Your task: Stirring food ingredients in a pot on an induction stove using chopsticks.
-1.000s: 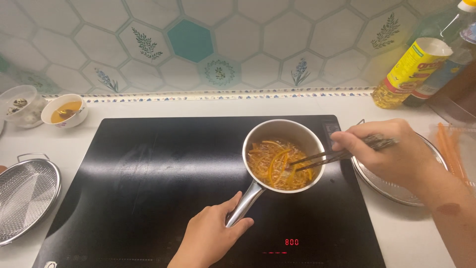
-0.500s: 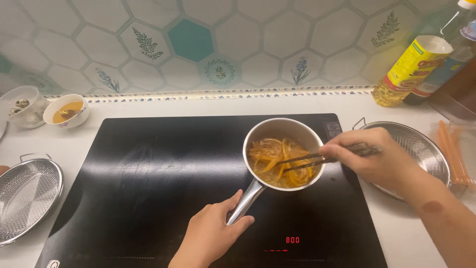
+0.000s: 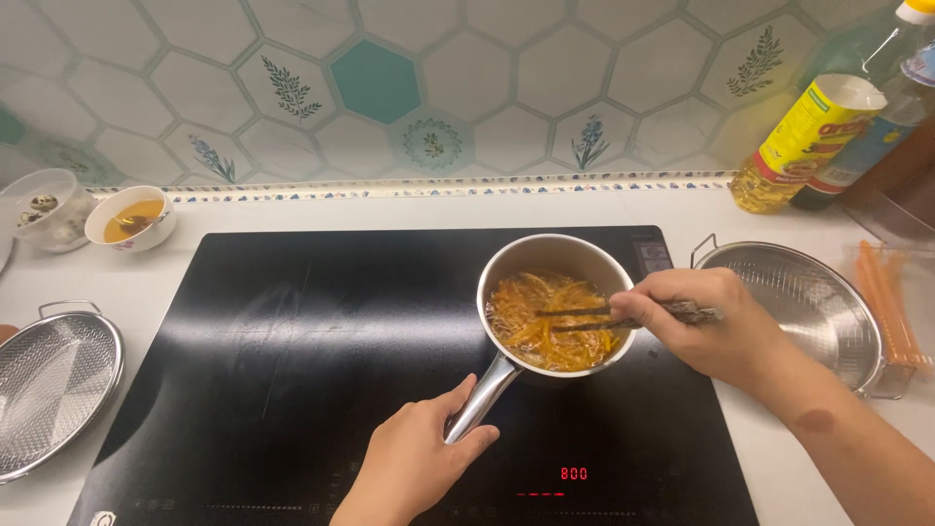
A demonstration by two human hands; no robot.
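Note:
A small steel saucepan [image 3: 591,259] stands on the black induction hob [image 3: 292,360], right of its middle. Orange strips of food [image 3: 545,326] simmer inside it. My left hand [image 3: 414,463] grips the pan's metal handle [image 3: 479,399] near the front. My right hand [image 3: 706,326] holds dark chopsticks [image 3: 596,318] level over the pan, their tips down in the orange strips.
A steel colander [image 3: 808,302] sits right of the hob, a mesh strainer [image 3: 49,385] at the left. Two small bowls [image 3: 131,219] stand at the back left. A yellow oil bottle [image 3: 799,141] and another bottle are at the back right. Orange sticks [image 3: 886,302] lie far right.
My right hand has shifted left over the pan, moving the chopsticks through the food. The left hand keeps its hold on the handle.

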